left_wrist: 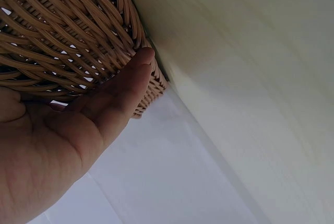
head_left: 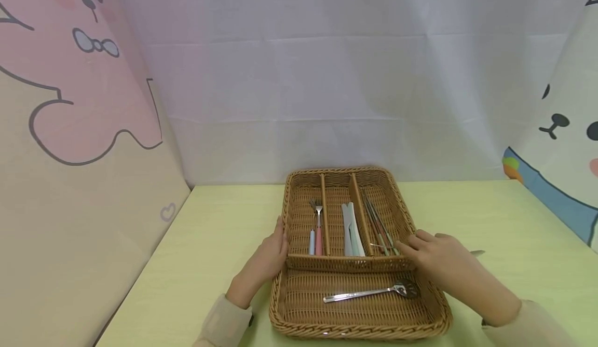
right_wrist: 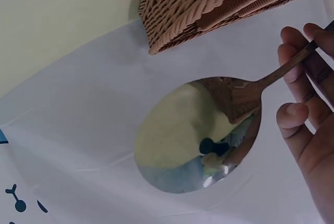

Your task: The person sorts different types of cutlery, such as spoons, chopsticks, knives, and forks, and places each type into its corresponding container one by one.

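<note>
A brown wicker cutlery basket (head_left: 362, 330) with compartments sits on the table. My left hand (head_left: 263, 256) rests against its left outer wall, the fingers lying nearly straight along the weave (left_wrist: 62, 41). Over the basket's right rim, my right hand (head_left: 441, 259) holds a large metal spoon (right_wrist: 198, 135) by its handle. The spoon's broad, shiny bowl points away to the right, mostly hidden behind the hand in the head view. In the front compartment lies a metal slotted spoon (head_left: 362, 294), its head to the right.
Forks with blue and pink handles (head_left: 319, 240) lie in the back left compartment. Pale, slim-handled utensils (head_left: 350, 233) fill the middle one, and green-ended chopsticks (head_left: 374, 222) the right one. A pale yellow table (head_left: 224, 217) meets a white cloth backdrop (head_left: 299, 87).
</note>
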Tool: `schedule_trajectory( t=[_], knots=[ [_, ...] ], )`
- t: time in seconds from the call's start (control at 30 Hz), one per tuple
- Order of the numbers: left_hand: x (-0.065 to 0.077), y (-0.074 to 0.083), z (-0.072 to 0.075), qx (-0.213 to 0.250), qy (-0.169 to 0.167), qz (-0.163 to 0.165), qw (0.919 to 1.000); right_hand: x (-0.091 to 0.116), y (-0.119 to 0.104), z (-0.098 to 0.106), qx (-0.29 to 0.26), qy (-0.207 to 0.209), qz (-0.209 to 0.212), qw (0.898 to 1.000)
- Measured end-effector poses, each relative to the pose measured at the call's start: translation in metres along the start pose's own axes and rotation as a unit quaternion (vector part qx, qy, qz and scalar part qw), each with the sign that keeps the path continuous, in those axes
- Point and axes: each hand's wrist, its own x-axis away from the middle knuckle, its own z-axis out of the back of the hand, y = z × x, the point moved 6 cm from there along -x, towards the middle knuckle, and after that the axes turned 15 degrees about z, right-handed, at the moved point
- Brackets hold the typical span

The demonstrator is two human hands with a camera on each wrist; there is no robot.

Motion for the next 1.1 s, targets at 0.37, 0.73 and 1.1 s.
schedule_trajectory(
  t=[0.37,0.73,1.1],
  knots=[
    [0.000,0.000,0.000,-0.005,0.002,-0.004,1.0000,-0.034,-0.020,-0.006,0.001,-0.028,0.054,0.998],
    [-0.001,-0.001,-0.001,0.000,-0.002,0.004,1.0000,-0.055,-0.045,-0.010,-0.011,-0.068,0.103,0.992],
    [-0.002,-0.003,-0.002,-0.002,0.002,-0.001,1.0000,-0.063,-0.064,-0.019,-0.048,-0.061,0.136,0.988]
  ],
)
